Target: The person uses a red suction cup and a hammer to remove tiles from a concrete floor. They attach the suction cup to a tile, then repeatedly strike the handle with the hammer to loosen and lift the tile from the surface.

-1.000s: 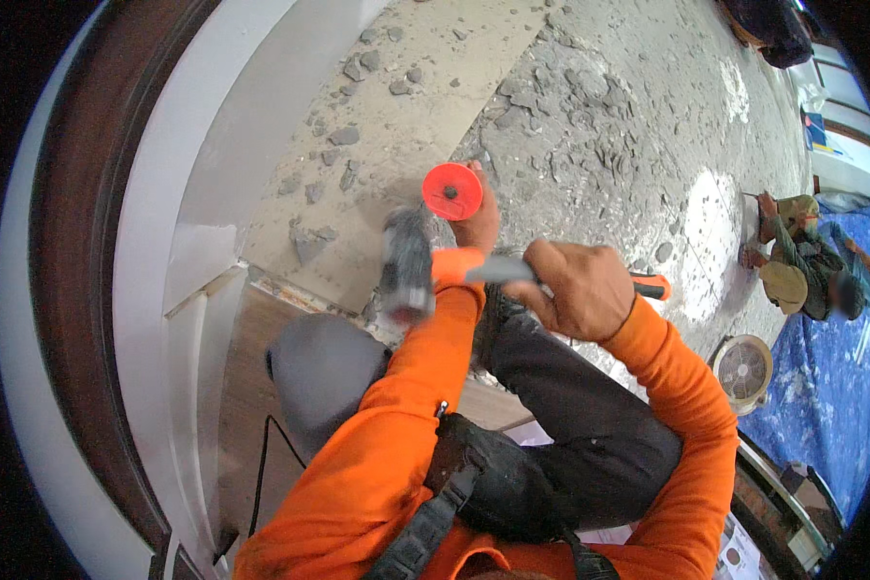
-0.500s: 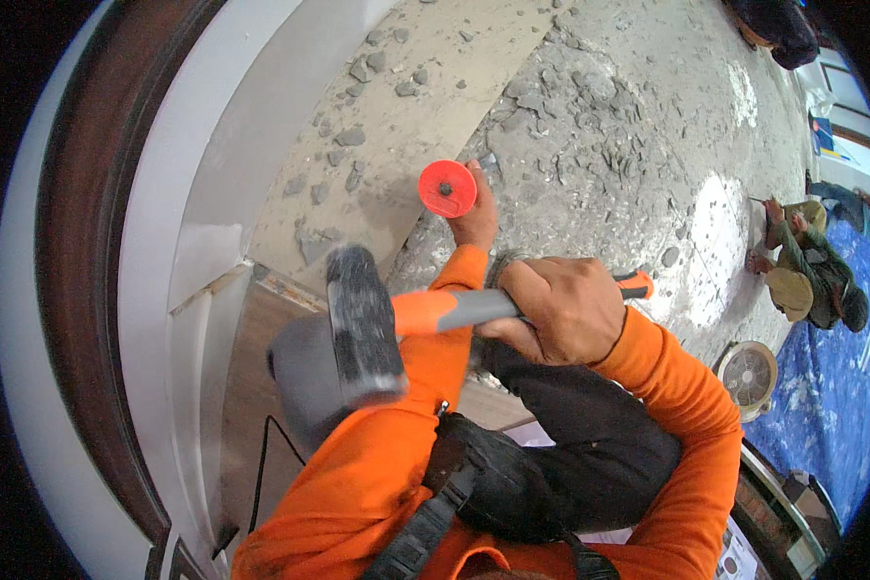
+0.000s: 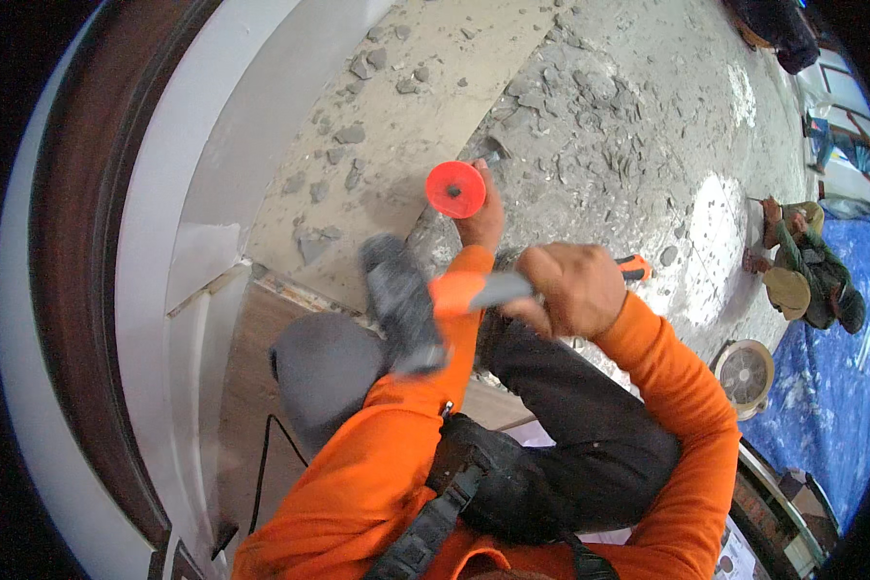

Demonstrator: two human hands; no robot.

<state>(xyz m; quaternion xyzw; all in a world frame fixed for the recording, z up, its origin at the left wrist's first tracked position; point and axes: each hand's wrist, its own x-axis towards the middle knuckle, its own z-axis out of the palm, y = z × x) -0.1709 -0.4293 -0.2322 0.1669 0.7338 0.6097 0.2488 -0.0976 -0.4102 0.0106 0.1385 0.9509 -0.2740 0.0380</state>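
Observation:
My left hand (image 3: 483,218) is closed round a chisel below its round red hand guard (image 3: 455,189). The metal end of the chisel (image 3: 496,151) shows just past the hand, at the broken edge of the grey floor layer. My right hand (image 3: 572,288) grips a club hammer (image 3: 403,304) by its orange and grey handle. The dark hammer head is blurred and hangs over my left forearm, apart from the chisel. Most of the chisel shaft is hidden under the guard and hand.
Loose grey chips (image 3: 356,135) lie over the beige floor, with broken rubble (image 3: 590,126) on the rough part. A white wall (image 3: 222,174) runs along the left. At the right are a crouching person (image 3: 817,266), a round sieve (image 3: 746,377) and a blue sheet (image 3: 822,387).
The hammer has moved to the right and slightly up, toward the chisel, with my right hand. The red guard has shifted a little to the right.

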